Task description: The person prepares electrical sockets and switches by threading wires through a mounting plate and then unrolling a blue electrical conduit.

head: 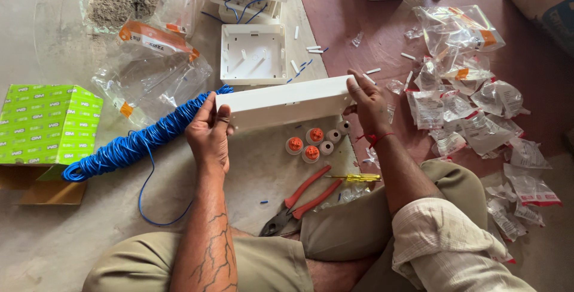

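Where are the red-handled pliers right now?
In the head view, the pliers lie on the floor low in the middle, between the person's knees, beside a yellow screwdriver and below the orange-capped fittings.

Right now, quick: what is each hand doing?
Left hand: closed on the left end of the long white box.
Right hand: closed on the right end of the same box.

The long white box (286,103) looks like smooth matt plastic. The blue wire coil (140,139) at the left has glossy plastic insulation. The near pliers (299,203) have dull metal jaws and red plastic grips. The green carton (45,123) is printed cardboard. The empty bags (472,106) at the right are clear, shiny, crinkled plastic.
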